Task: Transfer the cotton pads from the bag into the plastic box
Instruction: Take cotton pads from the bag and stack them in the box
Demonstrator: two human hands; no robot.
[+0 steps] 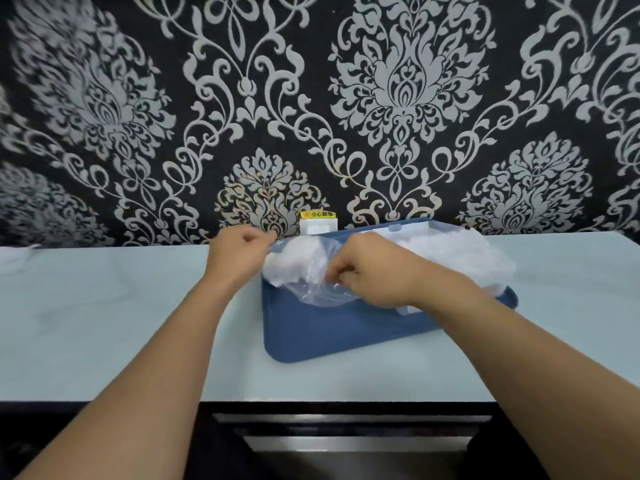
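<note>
Our left hand pinches the far-left corner of the clear plastic bag, its fingers curled shut on the film. Just right of those fingers the cotton pads bulge white inside the bag, whose long axis runs away rightward over the blue plastic box. Our right hand grips the bag's near edge, fingers curled round it, the mouth apparently between our hands. We judge both hands equally near; the pads lie between and beyond our fingers, above the box.
</note>
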